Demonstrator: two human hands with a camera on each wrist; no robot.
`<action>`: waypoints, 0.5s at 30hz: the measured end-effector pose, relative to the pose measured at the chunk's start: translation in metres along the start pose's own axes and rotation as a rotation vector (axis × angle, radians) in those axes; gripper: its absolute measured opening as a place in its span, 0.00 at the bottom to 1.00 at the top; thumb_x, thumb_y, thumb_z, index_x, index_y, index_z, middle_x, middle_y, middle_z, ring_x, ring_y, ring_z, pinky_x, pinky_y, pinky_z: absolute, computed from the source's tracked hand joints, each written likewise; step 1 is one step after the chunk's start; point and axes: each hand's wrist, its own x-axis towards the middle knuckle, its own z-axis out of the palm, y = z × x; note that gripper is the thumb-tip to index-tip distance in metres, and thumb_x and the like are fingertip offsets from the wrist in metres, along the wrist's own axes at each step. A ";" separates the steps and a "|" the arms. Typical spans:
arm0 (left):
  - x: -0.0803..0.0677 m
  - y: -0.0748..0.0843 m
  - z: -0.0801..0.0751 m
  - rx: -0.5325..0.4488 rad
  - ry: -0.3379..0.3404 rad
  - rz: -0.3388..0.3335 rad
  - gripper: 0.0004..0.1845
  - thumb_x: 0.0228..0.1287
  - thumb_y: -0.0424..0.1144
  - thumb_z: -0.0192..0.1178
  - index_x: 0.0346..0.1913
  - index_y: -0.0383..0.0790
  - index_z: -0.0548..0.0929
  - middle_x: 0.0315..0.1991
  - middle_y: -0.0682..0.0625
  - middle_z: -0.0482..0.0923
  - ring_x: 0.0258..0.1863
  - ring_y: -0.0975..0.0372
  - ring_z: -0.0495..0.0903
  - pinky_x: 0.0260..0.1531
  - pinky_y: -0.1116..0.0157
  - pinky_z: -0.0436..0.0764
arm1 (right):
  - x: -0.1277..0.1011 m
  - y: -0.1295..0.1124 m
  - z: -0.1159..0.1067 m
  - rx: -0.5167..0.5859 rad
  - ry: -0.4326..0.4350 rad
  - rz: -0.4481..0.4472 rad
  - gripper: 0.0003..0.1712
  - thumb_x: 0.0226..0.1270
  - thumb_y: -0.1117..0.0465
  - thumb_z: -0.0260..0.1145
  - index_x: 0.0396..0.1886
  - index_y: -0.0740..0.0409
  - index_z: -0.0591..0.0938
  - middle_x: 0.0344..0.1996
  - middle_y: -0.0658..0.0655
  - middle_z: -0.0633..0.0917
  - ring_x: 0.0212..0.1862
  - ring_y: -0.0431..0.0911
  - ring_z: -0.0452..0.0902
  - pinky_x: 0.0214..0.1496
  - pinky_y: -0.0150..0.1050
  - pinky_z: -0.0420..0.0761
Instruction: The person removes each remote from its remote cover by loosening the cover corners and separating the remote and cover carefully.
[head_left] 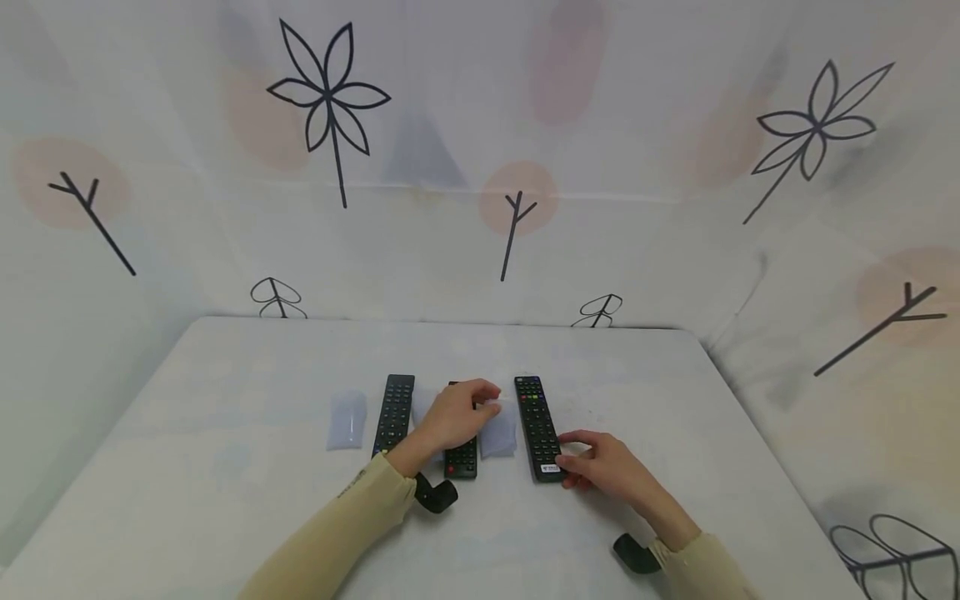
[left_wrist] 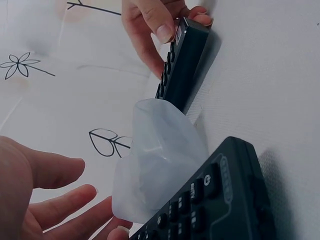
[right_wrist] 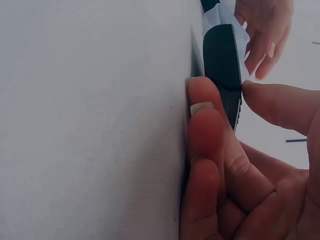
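My right hand (head_left: 603,467) pinches the near end of the rightmost black remote control (head_left: 536,421), thumb on its button face and fingers at its side, close to the table. Over the middle remote control (head_left: 461,463) reaches my left hand (head_left: 453,415), its fingers loosely bent. In the left wrist view those fingers lie right at a pale, translucent plastic packet (left_wrist: 157,155) and grip nothing. The same packet (head_left: 498,433) shows between the middle and right remotes in the head view. My left hand and wrist partly hide the middle remote and the left remote control (head_left: 394,408).
Another pale packet (head_left: 347,421) lies left of the remotes, and one more (head_left: 423,403) shows between the left and middle remotes. Black wrist devices (head_left: 636,554) sit below both hands. A white table (head_left: 225,467) meets a patterned cloth backdrop (head_left: 450,250) behind.
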 end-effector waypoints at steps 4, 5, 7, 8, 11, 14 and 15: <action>0.000 0.000 -0.001 0.001 0.008 -0.007 0.18 0.73 0.46 0.57 0.60 0.42 0.81 0.56 0.49 0.81 0.57 0.55 0.77 0.55 0.54 0.75 | 0.001 -0.002 -0.001 -0.003 -0.019 -0.019 0.32 0.64 0.58 0.71 0.65 0.64 0.75 0.21 0.53 0.85 0.26 0.45 0.79 0.32 0.38 0.77; 0.000 0.000 -0.002 0.002 0.012 -0.011 0.18 0.73 0.46 0.57 0.60 0.43 0.81 0.56 0.49 0.81 0.57 0.55 0.77 0.55 0.54 0.75 | 0.002 -0.002 -0.002 -0.011 -0.023 -0.024 0.32 0.64 0.57 0.71 0.66 0.64 0.75 0.21 0.53 0.85 0.26 0.45 0.79 0.32 0.38 0.77; 0.000 0.000 -0.004 0.004 0.022 -0.014 0.18 0.73 0.46 0.58 0.60 0.43 0.81 0.56 0.49 0.80 0.58 0.55 0.77 0.56 0.54 0.75 | 0.003 -0.004 -0.002 -0.029 -0.029 -0.034 0.34 0.64 0.57 0.71 0.67 0.64 0.74 0.23 0.53 0.86 0.26 0.45 0.79 0.32 0.38 0.77; 0.000 0.000 -0.005 0.003 0.027 -0.017 0.18 0.73 0.46 0.58 0.60 0.43 0.81 0.56 0.49 0.80 0.58 0.55 0.77 0.56 0.53 0.75 | 0.004 -0.004 -0.001 -0.038 -0.030 -0.038 0.34 0.64 0.56 0.72 0.67 0.64 0.74 0.24 0.52 0.86 0.27 0.45 0.79 0.33 0.38 0.76; -0.001 0.002 -0.009 -0.004 0.036 -0.018 0.18 0.73 0.46 0.58 0.60 0.44 0.80 0.57 0.48 0.80 0.59 0.55 0.76 0.57 0.52 0.75 | 0.005 -0.006 0.000 -0.056 -0.028 -0.042 0.34 0.64 0.55 0.72 0.67 0.62 0.74 0.25 0.52 0.86 0.28 0.45 0.79 0.34 0.39 0.75; -0.004 0.006 -0.014 -0.023 0.033 -0.014 0.18 0.73 0.46 0.58 0.61 0.44 0.80 0.58 0.46 0.79 0.59 0.54 0.76 0.57 0.51 0.74 | 0.004 -0.008 0.000 -0.057 -0.023 -0.048 0.34 0.64 0.55 0.72 0.67 0.61 0.74 0.24 0.52 0.86 0.27 0.45 0.78 0.35 0.39 0.75; -0.005 0.007 -0.015 -0.026 0.034 -0.007 0.18 0.73 0.46 0.58 0.61 0.44 0.80 0.58 0.45 0.79 0.59 0.54 0.76 0.57 0.51 0.74 | 0.003 -0.008 0.000 -0.058 -0.019 -0.051 0.33 0.65 0.55 0.71 0.67 0.62 0.75 0.24 0.52 0.85 0.27 0.45 0.79 0.35 0.39 0.75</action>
